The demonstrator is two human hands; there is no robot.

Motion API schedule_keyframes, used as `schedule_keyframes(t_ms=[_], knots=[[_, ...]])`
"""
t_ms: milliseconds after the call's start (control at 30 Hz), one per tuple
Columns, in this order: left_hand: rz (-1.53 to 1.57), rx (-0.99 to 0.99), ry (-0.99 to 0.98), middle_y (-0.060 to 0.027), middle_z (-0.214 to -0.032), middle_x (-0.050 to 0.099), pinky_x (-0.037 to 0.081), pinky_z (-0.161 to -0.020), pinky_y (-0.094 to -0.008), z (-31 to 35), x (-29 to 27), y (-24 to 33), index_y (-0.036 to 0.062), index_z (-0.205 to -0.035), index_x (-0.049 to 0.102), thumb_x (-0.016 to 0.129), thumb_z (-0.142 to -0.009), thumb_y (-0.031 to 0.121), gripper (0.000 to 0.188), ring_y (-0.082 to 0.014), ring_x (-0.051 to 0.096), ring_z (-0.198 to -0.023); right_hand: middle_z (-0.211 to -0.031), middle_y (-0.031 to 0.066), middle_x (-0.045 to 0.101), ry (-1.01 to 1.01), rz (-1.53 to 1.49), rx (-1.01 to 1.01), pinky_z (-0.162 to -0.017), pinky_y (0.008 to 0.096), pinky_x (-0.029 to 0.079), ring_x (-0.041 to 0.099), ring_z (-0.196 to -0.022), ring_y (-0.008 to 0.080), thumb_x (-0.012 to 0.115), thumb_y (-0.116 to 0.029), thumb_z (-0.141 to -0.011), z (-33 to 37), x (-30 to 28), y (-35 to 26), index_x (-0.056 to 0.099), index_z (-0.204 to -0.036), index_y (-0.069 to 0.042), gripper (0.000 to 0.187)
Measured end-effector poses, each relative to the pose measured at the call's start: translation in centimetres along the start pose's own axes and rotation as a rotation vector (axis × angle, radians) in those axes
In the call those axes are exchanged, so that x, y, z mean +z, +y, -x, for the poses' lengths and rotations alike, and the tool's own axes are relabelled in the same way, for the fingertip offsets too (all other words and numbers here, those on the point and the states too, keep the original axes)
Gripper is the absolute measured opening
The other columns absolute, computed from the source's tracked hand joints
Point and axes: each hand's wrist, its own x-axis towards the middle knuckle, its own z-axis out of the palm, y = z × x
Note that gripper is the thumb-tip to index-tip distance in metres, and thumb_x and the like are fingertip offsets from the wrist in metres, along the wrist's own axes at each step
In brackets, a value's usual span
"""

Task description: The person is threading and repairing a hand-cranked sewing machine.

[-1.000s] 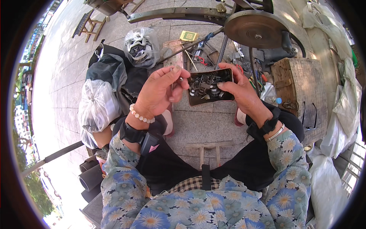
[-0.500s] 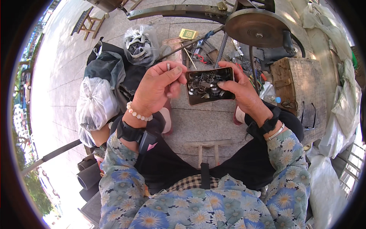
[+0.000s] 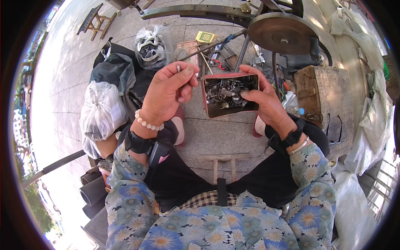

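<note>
In front of me, my right hand (image 3: 271, 102) grips an open, box-shaped tin (image 3: 210, 113) by its right side, with the thumb over the rim and inside. Small dark and silvery metal parts (image 3: 229, 92) lie jumbled in the tin, its mouth tipped toward me. Just left of it, my left hand (image 3: 166, 89) is raised with thumb and fingers pinched together. A silvery band (image 3: 178, 68) shows at its fingers, apparently a ring. Whatever the pinch holds, if anything, is hidden. The left hand does not touch the tin.
A hand-cranked machine with a large wheel (image 3: 281, 33) stands ahead. Pliers and other tools (image 3: 218, 62) lie beneath it. Bagged items (image 3: 102, 110) sit on the left. At right, glasses (image 3: 334, 129) rest on a wooden box (image 3: 333, 91), with a bottle (image 3: 293, 102) beside it.
My left hand has drawn slightly left and up, away from the tin. The tin has tilted so that more of its inside and reddish rim shows.
</note>
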Motion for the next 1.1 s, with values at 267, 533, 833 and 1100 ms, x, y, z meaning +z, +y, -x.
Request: schedule_keyframes(t_ms=[267, 533, 833, 1100], knots=[[-0.064, 0.012, 0.005, -0.0031, -0.071, 0.057, 0.030, -0.044, -0.0187, -0.1, 0.1, -0.2, 0.0020, -0.095, 0.059, 0.053, -0.089, 0.015, 0.015, -0.0054, 0.042, -0.049, -0.107, 0.0037, 0.053, 0.051, 0.007, 0.008, -0.085, 0.0257, 0.042, 0.052, -0.097, 0.0126, 0.055, 0.002, -0.071, 0.1, -0.3, 0.1, 0.043, -0.126, -0.009, 0.057], [-0.147, 0.032, -0.001, -0.0042, -0.075, 0.055, 0.032, -0.045, -0.0179, -0.5, 0.2, 0.1, -0.0006, -0.098, 0.056, 0.048, -0.091, 0.012, 0.017, -0.0040, 0.040, -0.051, -0.101, 0.0053, 0.055, 0.340, -0.145, 0.078, -0.078, 0.0333, 0.048, 0.055, -0.094, 0.0194, 0.053, -0.016, -0.084, -0.9, -3.6, 0.9, 0.051, -0.105, -0.005, 0.024], [-0.159, 0.121, -0.008, -0.0027, -0.073, 0.056, 0.028, -0.042, -0.0169, -0.6, 0.8, 0.8, 0.0001, -0.097, 0.058, 0.050, -0.091, 0.015, 0.018, -0.0034, 0.039, -0.049, -0.097, 0.0103, 0.058, 0.529, -0.084, 0.290, -0.069, 0.0438, 0.049, 0.059, -0.083, 0.0247, 0.046, -0.027, -0.091, 0.8, -8.0, 3.6, 0.046, -0.111, -0.007, 0.029], [-0.124, 0.179, -0.004, -0.0028, -0.073, 0.055, 0.028, -0.042, -0.0175, 0.3, -0.7, 1.7, 0.0001, -0.096, 0.058, 0.051, -0.090, 0.013, 0.017, -0.0029, 0.038, -0.050, -0.109, 0.0144, 0.054, 0.588, -0.199, 0.426, -0.087, 0.0509, 0.043, 0.055, -0.099, 0.0301, 0.050, -0.024, -0.088, -2.2, -7.1, 12.5, 0.045, -0.114, -0.007, 0.031]])
